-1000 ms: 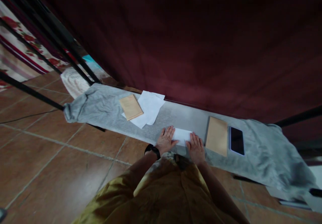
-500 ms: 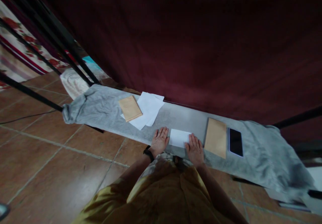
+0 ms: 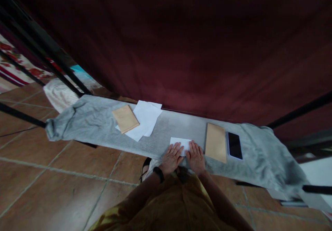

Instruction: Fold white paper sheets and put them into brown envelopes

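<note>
A small white sheet of paper (image 3: pixel 181 141), perhaps folded, lies on the grey cloth near the front edge of the narrow bench. My left hand (image 3: pixel 171 157) rests flat on its left part, fingers stretched out. On its right part lies my right hand (image 3: pixel 195 155), also flat with fingers extended. Both palms hide much of the lower half of the paper. Just right of my right hand is a brown envelope or card (image 3: pixel 216 142), and beside that a dark-screened phone (image 3: pixel 234 146).
Several white sheets (image 3: pixel 147 117) lie left of the middle, partly under a brown paper packet (image 3: pixel 126 118). Grey cloth (image 3: pixel 90 123) covers the bench. A dark red curtain (image 3: pixel 181 51) hangs behind it. Black metal bars (image 3: pixel 23 115) frame both ends, above a tiled floor (image 3: pixel 77 175).
My left hand has moved from beside the small paper onto it. My right hand stays flat on its right part. The whole view has shifted slightly.
</note>
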`<action>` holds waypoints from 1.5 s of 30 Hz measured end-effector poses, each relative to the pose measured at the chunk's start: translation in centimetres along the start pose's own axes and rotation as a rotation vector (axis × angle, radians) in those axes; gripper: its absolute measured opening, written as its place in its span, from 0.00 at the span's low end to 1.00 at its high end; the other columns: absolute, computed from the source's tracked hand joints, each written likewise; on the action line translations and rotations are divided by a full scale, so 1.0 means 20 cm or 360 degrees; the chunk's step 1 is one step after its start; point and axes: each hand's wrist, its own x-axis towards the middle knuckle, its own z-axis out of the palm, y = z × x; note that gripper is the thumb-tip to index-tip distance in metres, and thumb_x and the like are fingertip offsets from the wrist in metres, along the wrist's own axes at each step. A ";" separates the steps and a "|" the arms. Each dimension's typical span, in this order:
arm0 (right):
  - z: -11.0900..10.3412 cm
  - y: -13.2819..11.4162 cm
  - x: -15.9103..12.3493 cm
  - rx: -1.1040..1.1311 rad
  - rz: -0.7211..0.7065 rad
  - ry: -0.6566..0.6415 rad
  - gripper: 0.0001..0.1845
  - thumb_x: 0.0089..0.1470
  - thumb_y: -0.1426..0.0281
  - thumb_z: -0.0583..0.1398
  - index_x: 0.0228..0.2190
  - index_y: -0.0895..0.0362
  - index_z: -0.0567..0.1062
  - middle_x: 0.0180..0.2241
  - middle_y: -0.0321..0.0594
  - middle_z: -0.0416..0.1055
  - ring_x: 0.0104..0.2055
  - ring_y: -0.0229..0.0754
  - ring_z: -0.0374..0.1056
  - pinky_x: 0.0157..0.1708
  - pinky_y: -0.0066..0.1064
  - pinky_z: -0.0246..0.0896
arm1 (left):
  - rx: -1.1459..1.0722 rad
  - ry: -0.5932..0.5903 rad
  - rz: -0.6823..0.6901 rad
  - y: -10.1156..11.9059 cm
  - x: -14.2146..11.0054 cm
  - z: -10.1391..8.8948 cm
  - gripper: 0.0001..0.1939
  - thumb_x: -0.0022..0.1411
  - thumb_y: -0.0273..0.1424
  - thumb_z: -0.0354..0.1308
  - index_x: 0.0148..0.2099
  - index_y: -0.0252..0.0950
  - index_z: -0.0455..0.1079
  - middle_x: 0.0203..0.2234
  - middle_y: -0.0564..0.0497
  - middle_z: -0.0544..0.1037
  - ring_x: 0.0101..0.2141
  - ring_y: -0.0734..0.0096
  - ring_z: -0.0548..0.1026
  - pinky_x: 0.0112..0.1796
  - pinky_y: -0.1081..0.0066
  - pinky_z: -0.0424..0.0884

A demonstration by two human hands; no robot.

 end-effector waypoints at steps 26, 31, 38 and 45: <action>-0.05 -0.04 -0.11 0.0120 0.0012 -0.0082 0.32 0.71 0.63 0.48 0.70 0.60 0.52 0.69 0.51 0.57 0.69 0.52 0.57 0.68 0.50 0.47 | -0.0009 0.0174 -0.0265 -0.20 -0.03 0.00 0.27 0.74 0.33 0.42 0.71 0.34 0.56 0.67 0.42 0.65 0.67 0.60 0.61 0.66 0.53 0.58; -0.04 -0.04 -0.12 0.0105 -0.0012 -0.0032 0.30 0.71 0.64 0.48 0.69 0.61 0.56 0.68 0.51 0.59 0.69 0.52 0.56 0.67 0.49 0.47 | -0.0132 0.0007 -0.0347 -0.18 0.18 -0.06 0.26 0.71 0.26 0.42 0.69 0.33 0.60 0.64 0.41 0.69 0.63 0.61 0.67 0.63 0.59 0.63; -0.04 -0.04 -0.11 0.0120 0.0001 0.0029 0.29 0.69 0.65 0.51 0.67 0.60 0.61 0.67 0.50 0.62 0.68 0.50 0.59 0.67 0.47 0.50 | -0.0208 -0.0227 -0.0472 -0.21 0.35 -0.16 0.22 0.69 0.22 0.45 0.59 0.36 0.70 0.56 0.41 0.75 0.57 0.58 0.71 0.58 0.58 0.65; -0.04 -0.05 -0.11 0.0232 0.0019 0.0046 0.28 0.69 0.66 0.52 0.67 0.59 0.61 0.66 0.50 0.63 0.68 0.51 0.58 0.68 0.50 0.49 | -0.0339 -0.0194 -0.0549 -0.23 0.36 -0.21 0.13 0.66 0.22 0.50 0.45 0.36 0.75 0.44 0.44 0.80 0.47 0.62 0.77 0.53 0.63 0.69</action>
